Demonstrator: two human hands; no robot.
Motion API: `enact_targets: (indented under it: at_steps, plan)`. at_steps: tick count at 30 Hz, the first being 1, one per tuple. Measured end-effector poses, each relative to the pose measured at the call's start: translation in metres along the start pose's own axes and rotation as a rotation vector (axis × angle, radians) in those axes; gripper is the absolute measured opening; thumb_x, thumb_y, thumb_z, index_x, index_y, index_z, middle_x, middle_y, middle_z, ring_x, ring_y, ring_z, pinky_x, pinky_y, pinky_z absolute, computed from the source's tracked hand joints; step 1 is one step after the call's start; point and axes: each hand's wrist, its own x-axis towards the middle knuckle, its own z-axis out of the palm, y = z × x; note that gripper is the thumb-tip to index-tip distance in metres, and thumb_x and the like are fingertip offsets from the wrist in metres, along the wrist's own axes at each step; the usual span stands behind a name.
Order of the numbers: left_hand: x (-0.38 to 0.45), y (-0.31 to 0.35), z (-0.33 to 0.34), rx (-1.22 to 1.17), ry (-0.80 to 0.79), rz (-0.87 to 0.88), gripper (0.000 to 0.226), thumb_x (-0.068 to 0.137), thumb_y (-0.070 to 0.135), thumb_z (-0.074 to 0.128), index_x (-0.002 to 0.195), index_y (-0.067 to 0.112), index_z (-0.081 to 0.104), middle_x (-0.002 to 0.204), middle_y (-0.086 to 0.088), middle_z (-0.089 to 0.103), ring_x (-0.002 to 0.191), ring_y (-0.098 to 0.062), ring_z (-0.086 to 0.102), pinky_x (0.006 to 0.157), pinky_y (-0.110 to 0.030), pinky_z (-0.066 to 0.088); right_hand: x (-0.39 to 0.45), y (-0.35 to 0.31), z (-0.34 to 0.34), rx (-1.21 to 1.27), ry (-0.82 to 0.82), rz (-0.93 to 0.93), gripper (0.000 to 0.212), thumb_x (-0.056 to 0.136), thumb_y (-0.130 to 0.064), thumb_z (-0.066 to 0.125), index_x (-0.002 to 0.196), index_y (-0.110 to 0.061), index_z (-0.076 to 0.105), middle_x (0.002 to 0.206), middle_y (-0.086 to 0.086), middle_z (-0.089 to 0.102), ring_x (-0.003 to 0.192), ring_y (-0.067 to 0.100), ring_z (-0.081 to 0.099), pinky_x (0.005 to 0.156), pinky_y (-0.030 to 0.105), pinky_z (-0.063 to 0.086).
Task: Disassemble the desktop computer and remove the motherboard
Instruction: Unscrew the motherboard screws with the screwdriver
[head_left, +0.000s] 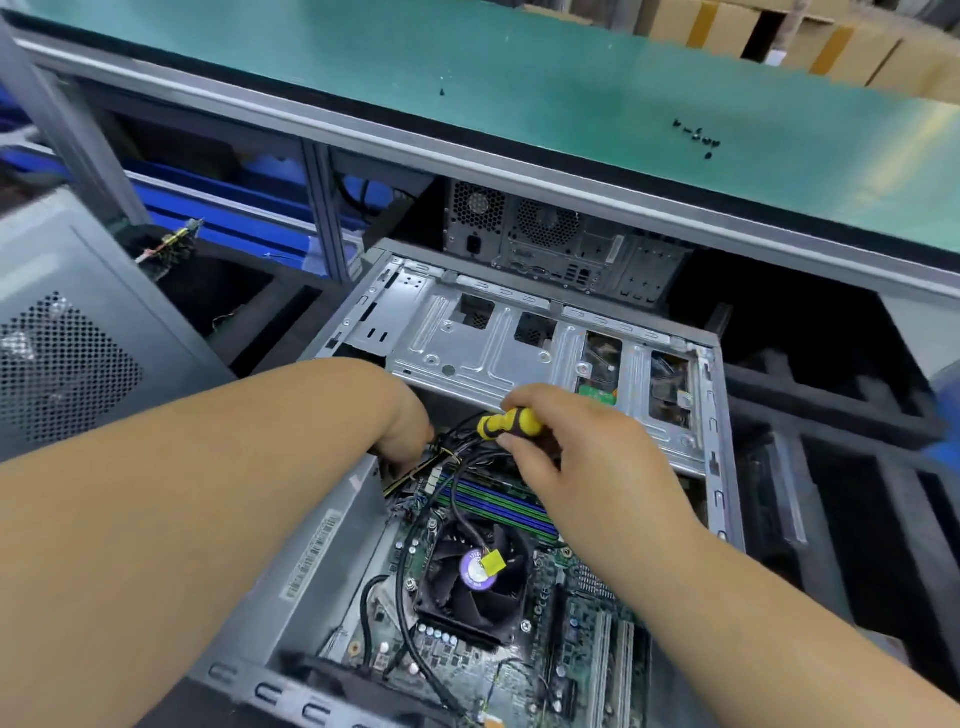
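An open desktop case (332, 551) lies on its side below me. Inside it sits the green motherboard (467, 670) with a black CPU fan (475, 577), green and blue memory slots (498, 504) and black cables (457, 447). A silver drive cage (467, 338) spans the far end of the case. My right hand (576, 447) grips a yellow and black screwdriver (511, 422) above the cables. My left hand (402, 421) reaches down into the cables near the case's left wall; its fingers are hidden.
A green-topped workbench (519, 88) runs across the back. Under it stands another computer tower (561, 244), rear facing me. A grey perforated case panel (67, 353) stands at the left, with blue bins (218, 208) behind. Dark frames (831, 415) lie at the right.
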Motion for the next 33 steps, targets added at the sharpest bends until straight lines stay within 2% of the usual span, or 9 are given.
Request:
enact_targets:
  at_steps: [4,11,15,17,21,23,26,28,33]
  plan:
    - [-0.004,-0.001,0.003,-0.031,-0.040,-0.001,0.046,0.100,0.015,0.044,0.143,0.004,0.032,0.146,-0.014,0.036,0.130,-0.029,0.040,0.100,-0.032,0.036,0.002,-0.004,0.006,-0.029,0.042,-0.043,0.018,0.091,-0.032,0.065,0.109,-0.027,0.061,0.084,-0.007,0.062,0.072,0.018,0.054,0.062,0.034,0.048]
    - [-0.010,-0.018,0.009,-0.251,0.015,0.048,0.066,0.099,0.019,0.046,0.154,0.026,0.011,0.157,-0.004,0.024,0.137,-0.023,0.032,0.098,-0.027,0.033,0.004,-0.015,0.017,-0.166,0.160,-0.125,0.023,0.088,-0.028,0.067,0.108,-0.015,0.067,0.078,-0.002,0.065,0.063,0.022,0.057,0.051,0.030,0.048]
    - [-0.002,-0.018,0.008,-0.132,-0.021,0.102,0.064,0.100,0.019,0.044,0.154,0.018,0.007,0.154,-0.011,0.028,0.135,-0.026,0.035,0.100,-0.031,0.034,0.009,-0.017,0.035,-0.301,0.046,-0.114,0.030,0.081,-0.018,0.078,0.108,-0.009,0.070,0.076,0.006,0.068,0.056,0.031,0.061,0.042,0.033,0.048]
    - [0.000,-0.020,0.007,-0.121,-0.034,0.133,0.064,0.100,0.019,0.043,0.154,0.018,0.007,0.151,-0.012,0.032,0.125,-0.026,0.042,0.090,-0.030,0.037,0.009,-0.015,0.042,-0.323,0.010,-0.095,0.034,0.077,-0.016,0.081,0.109,-0.008,0.070,0.075,0.005,0.068,0.055,0.029,0.060,0.042,0.029,0.046]
    - [0.004,-0.020,0.008,-0.113,0.019,0.137,0.058,0.100,0.021,0.042,0.153,0.017,0.018,0.139,-0.010,0.045,0.072,-0.016,0.043,0.052,-0.017,0.032,0.010,-0.007,0.049,-0.315,-0.023,-0.034,0.035,0.077,-0.014,0.081,0.110,-0.011,0.069,0.075,0.002,0.068,0.058,0.025,0.061,0.046,0.026,0.043]
    - [0.007,-0.020,0.009,0.000,0.062,0.169,0.047,0.100,0.019,0.041,0.146,0.011,0.034,0.133,-0.011,0.051,0.075,-0.019,0.043,0.044,-0.017,0.030,0.011,-0.005,0.051,-0.312,-0.031,-0.016,0.033,0.077,-0.013,0.080,0.109,-0.012,0.069,0.074,0.001,0.067,0.056,0.024,0.059,0.045,0.025,0.041]
    - [0.006,-0.020,0.007,0.135,0.004,0.147,0.035,0.100,0.009,0.038,0.132,-0.001,0.051,0.132,-0.016,0.053,0.096,-0.027,0.048,0.071,-0.014,0.040,0.013,-0.004,0.052,-0.300,-0.029,-0.004,0.034,0.077,-0.013,0.081,0.108,-0.013,0.069,0.073,0.001,0.067,0.053,0.023,0.057,0.042,0.026,0.041]
    - [0.005,-0.021,0.005,0.239,-0.055,0.144,0.035,0.100,0.004,0.036,0.131,-0.005,0.051,0.135,-0.019,0.051,0.116,-0.032,0.050,0.093,-0.029,0.038,0.013,-0.003,0.053,-0.297,-0.021,-0.012,0.034,0.076,-0.013,0.082,0.108,-0.012,0.069,0.072,0.001,0.067,0.052,0.023,0.057,0.041,0.025,0.039]
    - [0.014,-0.021,0.010,0.352,-0.083,0.121,0.038,0.100,0.005,0.036,0.136,-0.004,0.045,0.144,-0.018,0.042,0.118,-0.029,0.047,0.097,-0.031,0.036,0.013,0.000,0.055,-0.291,-0.020,-0.038,0.036,0.076,-0.012,0.081,0.110,-0.010,0.069,0.073,0.003,0.067,0.055,0.026,0.059,0.041,0.030,0.047]
